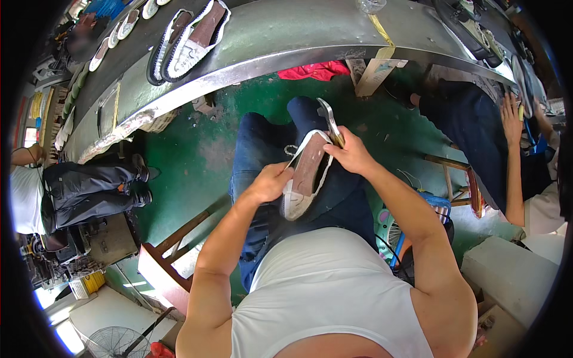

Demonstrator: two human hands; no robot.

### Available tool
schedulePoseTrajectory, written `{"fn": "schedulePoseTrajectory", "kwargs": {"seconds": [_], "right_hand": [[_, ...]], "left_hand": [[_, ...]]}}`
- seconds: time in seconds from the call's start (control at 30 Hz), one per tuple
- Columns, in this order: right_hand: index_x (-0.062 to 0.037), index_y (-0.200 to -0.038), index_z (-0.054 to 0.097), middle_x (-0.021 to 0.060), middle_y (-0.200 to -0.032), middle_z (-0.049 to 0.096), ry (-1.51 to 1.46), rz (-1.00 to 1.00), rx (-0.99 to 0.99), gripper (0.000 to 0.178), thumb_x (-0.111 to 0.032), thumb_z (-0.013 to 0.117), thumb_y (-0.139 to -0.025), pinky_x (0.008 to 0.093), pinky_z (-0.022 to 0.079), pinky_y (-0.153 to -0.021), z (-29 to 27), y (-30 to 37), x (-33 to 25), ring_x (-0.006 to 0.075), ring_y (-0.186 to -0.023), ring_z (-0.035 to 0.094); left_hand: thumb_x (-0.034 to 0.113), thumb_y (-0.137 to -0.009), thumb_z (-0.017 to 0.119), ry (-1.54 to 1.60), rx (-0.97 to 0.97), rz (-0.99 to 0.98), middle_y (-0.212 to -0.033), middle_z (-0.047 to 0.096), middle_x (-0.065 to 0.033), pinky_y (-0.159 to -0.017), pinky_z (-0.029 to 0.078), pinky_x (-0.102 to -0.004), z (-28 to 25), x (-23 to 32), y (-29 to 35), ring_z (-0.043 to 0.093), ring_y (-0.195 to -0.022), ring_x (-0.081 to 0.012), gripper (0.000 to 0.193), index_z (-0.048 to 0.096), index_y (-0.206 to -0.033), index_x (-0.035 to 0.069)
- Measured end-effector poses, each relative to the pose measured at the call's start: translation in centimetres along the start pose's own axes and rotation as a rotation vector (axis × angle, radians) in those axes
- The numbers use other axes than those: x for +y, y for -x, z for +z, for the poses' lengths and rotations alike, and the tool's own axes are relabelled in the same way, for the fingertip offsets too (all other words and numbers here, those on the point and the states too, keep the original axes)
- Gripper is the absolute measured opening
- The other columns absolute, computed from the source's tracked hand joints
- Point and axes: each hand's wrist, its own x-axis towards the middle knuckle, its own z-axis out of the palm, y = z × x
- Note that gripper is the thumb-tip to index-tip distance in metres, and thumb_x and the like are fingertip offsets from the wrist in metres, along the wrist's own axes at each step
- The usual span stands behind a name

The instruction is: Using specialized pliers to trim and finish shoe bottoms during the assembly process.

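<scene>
Over my blue-jeaned lap, my left hand is pinching white-and-brown shoe at nine o'clock; my closed right hand is gripping curved metal tool, thumb on shoe's two-o'clock edge.

1. Left hand: left of the shoe, thumb and fingers pinching its edge; left forearm slanting up toward it, elbow bent;
2. Right hand: at the shoe's far right side, fingers curled in, thumb against its rim; right forearm angled in from its right, elbow bent outward;
3. Torso: on the shoe's near side; knees beyond it.
</scene>
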Motion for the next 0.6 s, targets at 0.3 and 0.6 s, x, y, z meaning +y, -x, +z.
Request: {"fn": "schedulePoseTrajectory", "kwargs": {"seconds": [0.3, 0.6], "right_hand": [[0.0007, -0.108, 0.054, 0.0196, -0.093, 0.068, 0.322, -0.533, -0.126, 0.027, -0.006, 0.063, -0.083, 0.0436, 0.054, -0.075, -1.9, -2.7, -4.2, 0.0388, -0.085, 0.067], [0.0003, -0.110, 0.055, 0.0176, -0.098, 0.071, 0.070, -0.103, -0.095, 0.028, -0.010, 0.065, -0.086, 0.0426, 0.054, -0.079, -1.4, -2.9, -5.1, 0.0354, -0.090, 0.069]], "left_hand": [[0.030, -0.088, 0.073, 0.448, 0.057, 0.218, -0.130, 0.060, -0.0184, -0.104, 0.044, -0.0357, 1.4, 2.4, -5.4, 0.057, -0.121, -0.0261, 0.072, 0.041, -0.147, 0.003], [0.032, -0.096, 0.065, 0.549, -0.003, 0.261, -0.130, 0.060, -0.0128, -0.104, 0.044, -0.0341, -0.8, 1.0, -5.1, 0.055, -0.120, -0.0192, 0.059, 0.044, -0.145, 0.004]]}}
